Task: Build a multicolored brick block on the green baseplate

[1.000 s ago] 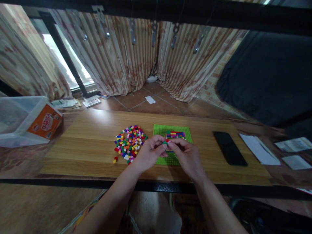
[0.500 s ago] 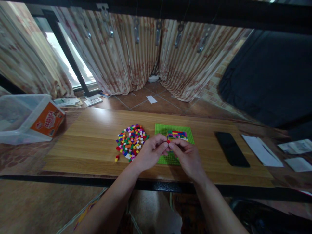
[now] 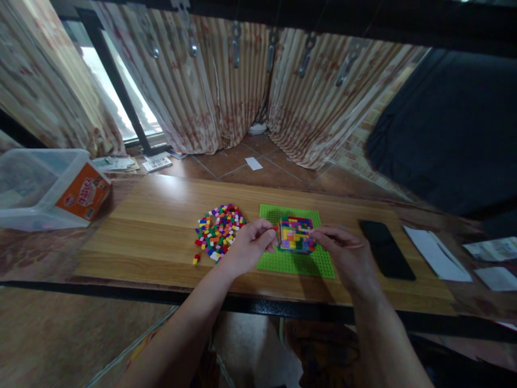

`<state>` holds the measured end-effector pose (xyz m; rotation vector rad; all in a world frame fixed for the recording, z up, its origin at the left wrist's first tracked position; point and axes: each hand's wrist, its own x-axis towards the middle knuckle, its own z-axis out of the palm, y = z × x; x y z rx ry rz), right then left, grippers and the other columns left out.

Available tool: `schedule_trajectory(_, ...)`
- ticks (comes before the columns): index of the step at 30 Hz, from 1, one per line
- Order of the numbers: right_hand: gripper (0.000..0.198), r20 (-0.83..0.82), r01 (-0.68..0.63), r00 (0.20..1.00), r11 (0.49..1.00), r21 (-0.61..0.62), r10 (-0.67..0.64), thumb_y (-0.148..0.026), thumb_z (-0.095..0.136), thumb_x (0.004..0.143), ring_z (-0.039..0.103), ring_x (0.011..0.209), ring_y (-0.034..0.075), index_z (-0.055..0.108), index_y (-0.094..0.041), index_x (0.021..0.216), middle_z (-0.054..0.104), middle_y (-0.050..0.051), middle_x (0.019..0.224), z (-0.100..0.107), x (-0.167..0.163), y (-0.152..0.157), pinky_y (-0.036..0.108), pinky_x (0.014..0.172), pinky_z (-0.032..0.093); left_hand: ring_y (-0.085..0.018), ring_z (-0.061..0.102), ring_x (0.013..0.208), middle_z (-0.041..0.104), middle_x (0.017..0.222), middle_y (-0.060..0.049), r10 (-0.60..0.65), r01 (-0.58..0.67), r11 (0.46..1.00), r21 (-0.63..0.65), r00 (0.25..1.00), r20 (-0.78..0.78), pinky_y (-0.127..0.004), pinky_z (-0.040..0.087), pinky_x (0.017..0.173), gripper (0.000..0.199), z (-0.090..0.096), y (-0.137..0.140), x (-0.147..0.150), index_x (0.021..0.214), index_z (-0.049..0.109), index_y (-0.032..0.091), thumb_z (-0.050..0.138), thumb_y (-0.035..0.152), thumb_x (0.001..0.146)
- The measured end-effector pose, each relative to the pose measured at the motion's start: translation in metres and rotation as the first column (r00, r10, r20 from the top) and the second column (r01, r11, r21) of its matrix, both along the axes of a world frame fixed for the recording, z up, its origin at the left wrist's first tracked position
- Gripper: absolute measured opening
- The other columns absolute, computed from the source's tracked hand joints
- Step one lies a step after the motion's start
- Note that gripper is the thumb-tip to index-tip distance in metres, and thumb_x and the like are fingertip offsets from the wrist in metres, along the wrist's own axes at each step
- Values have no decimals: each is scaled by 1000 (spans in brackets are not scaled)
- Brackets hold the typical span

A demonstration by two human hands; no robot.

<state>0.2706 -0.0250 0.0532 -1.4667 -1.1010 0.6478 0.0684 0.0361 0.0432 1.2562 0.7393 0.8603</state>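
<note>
My left hand (image 3: 253,243) pinches a small red brick (image 3: 275,228) just left of a multicoloured brick block (image 3: 295,236). That block stands on a green studded baseplate (image 3: 297,265). At the block's right edge is my right hand (image 3: 343,252), thumb and forefinger pressed together over its top; whatever is between those fingertips is too small to make out. A heap of loose coloured bricks (image 3: 220,229) lies on the wooden board left of the baseplate, partly behind my left hand. A small red and yellow piece (image 3: 196,258) sits apart from the heap.
A black phone (image 3: 386,249) and white paper (image 3: 436,253) lie to the right. A clear plastic box (image 3: 44,186) with an orange label stands at the far left. The wooden board (image 3: 133,231) ends at a dark front edge. Curtains (image 3: 210,91) hang behind.
My hands were together over the baseplate at a red brick. My right hand has moved right, to the block's right edge, while the left keeps the red brick. The view has shifted slightly.
</note>
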Motion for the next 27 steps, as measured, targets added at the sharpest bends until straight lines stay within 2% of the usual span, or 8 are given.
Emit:
schedule_trajectory(7,25,266,-40,961,988,-150,80,-48,77,67,60,80,20,77,-24,75,65,6,96,-12,18,-3,31,61,45,-8,56,51,63,62,3,44,-45,998,-35,999,-19,-21,43,53,16,0,3,-2,80,55,16,62,31,81)
schedule_trajectory(11,23,359,-62,925,982,-177,123,-48,73,70,61,88,22,77,-25,75,64,6,99,-18,20,-3,33,65,45,-8,56,52,63,62,3,48,-49,998,-29,999,-18,-21,43,53,16,-2,4,-3,79,55,16,63,31,81)
schedule_trajectory(15,22,392,-33,914,983,-178,102,-45,72,72,62,88,22,76,-24,75,63,7,103,-20,20,-2,34,67,47,-8,56,52,64,62,2,53,-53,998,-29,998,-27,-21,43,53,17,-2,4,-3,80,55,16,63,31,80)
schedule_trajectory(20,21,307,-20,949,985,-169,73,-43,73,68,63,91,24,74,-21,71,66,9,100,-17,16,-1,33,67,49,-8,56,51,63,62,3,46,-48,998,-28,997,-55,-21,43,53,12,-2,4,-2,80,55,16,60,27,81)
schedule_trajectory(24,24,168,17,985,965,-263,28,-41,77,62,64,76,21,72,-20,71,70,6,80,-17,14,1,34,68,50,-8,56,52,63,62,3,41,-43,999,-34,997,-64,-21,44,54,11,-4,4,-2,81,54,16,59,26,82)
schedule_trajectory(27,28,18,13,1000,953,-304,-8,-39,82,55,64,69,19,70,-19,70,70,4,72,-18,13,3,34,68,50,-8,56,52,63,62,3,36,-38,999,-30,997,-62,-21,43,53,11,-5,4,-1,81,55,16,59,26,82)
